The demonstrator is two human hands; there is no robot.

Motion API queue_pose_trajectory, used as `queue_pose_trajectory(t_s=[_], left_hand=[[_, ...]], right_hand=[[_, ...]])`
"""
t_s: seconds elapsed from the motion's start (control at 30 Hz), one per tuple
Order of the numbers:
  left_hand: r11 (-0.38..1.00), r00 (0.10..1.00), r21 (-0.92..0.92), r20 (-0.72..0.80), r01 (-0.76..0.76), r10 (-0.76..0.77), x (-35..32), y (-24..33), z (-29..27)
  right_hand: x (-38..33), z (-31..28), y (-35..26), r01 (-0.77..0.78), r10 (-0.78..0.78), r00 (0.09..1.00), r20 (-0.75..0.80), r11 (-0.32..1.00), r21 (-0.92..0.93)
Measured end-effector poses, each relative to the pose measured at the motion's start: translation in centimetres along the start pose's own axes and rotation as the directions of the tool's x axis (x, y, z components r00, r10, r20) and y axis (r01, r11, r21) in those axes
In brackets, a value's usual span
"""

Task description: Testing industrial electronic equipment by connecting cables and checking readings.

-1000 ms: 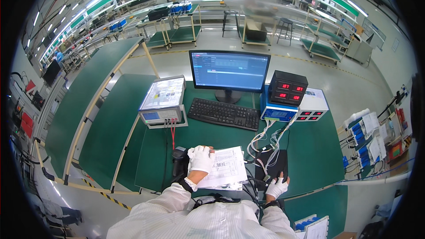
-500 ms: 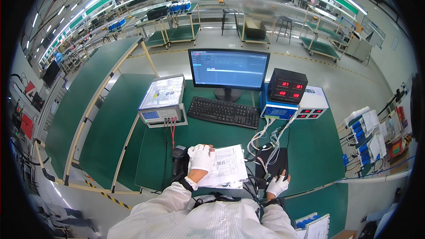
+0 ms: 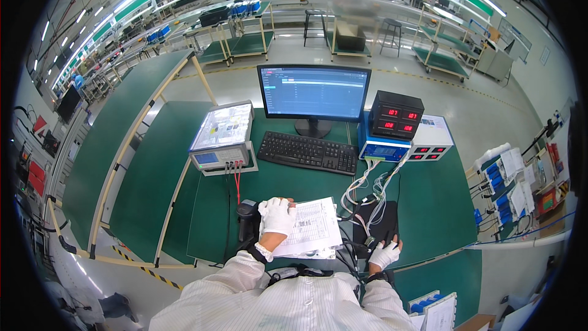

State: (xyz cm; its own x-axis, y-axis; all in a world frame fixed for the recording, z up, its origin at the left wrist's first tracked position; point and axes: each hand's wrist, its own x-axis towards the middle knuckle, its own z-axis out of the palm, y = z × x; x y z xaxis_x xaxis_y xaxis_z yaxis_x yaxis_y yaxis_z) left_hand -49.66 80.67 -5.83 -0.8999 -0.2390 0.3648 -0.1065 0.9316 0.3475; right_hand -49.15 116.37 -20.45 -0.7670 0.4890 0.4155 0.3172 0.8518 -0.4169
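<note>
Little has shifted since a second ago: the left hand [image 3: 277, 216] still lies on the printed sheet [image 3: 309, 228], and the right hand [image 3: 384, 254] has stayed at the near edge of the black pad [image 3: 381, 224], its place hardly changed.

The green bench [image 3: 429, 202] carries everything. At its back stands the monitor [image 3: 313, 93] with a lit screen, and before it the black keyboard [image 3: 308, 151]. To the left sits a grey test instrument [image 3: 222, 136] with red and black leads running from its front toward the person. To the right, a black meter with red digits [image 3: 396, 114] rests on a blue-fronted box [image 3: 383, 147], with a white unit [image 3: 432, 139] just beside it. White cables [image 3: 364, 185] drop from these boxes down to the black pad.

The printed sheet lies close to the bench's near edge, between the two hands, covered in rows of small print. A dark handheld scanner [image 3: 248, 216] stands just left of the sheet, near the left hand.

Both hands wear white gloves. The left hand is spread flat, fingers loosely extended, palm pressing the sheet's upper left corner and gripping nothing. The right hand rests at the pad's near edge among the cable ends, fingers curled; whether it pinches a cable or connector cannot be told at this size
</note>
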Motion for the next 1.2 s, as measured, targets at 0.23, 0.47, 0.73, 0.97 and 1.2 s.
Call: queue_pose_trajectory(t_s=[0.23,0.47,0.73,0.97,1.2], left_hand=[[1.0,1.0,0.012,0.002,0.009,-0.009,0.0,0.1,-0.1],[1.0,1.0,0.016,0.002,0.01,-0.01,0.0,0.0,0.1],[0.999,1.0,0.035,0.0,0.013,-0.013,0.0,0.0,0.1],[1.0,1.0,-0.006,0.01,0.022,-0.022,0.0,-0.1,0.2],[0.999,1.0,-0.029,0.013,0.029,-0.028,0.0,-0.3,0.3]], right_hand=[[0.0,0.0,0.1,-0.022,0.022,1.0,-0.01,1.0,-0.01],[0.0,0.3,0.4,-0.021,0.021,1.0,-0.008,1.0,-0.021],[0.1,0.4,0.5,0.005,-0.005,1.0,-0.001,0.999,-0.05],[0.2,-0.4,-0.1,0.033,-0.033,0.999,-0.021,0.999,0.012],[0.2,-0.7,-0.7,0.049,-0.049,0.999,0.007,0.999,-0.024]])
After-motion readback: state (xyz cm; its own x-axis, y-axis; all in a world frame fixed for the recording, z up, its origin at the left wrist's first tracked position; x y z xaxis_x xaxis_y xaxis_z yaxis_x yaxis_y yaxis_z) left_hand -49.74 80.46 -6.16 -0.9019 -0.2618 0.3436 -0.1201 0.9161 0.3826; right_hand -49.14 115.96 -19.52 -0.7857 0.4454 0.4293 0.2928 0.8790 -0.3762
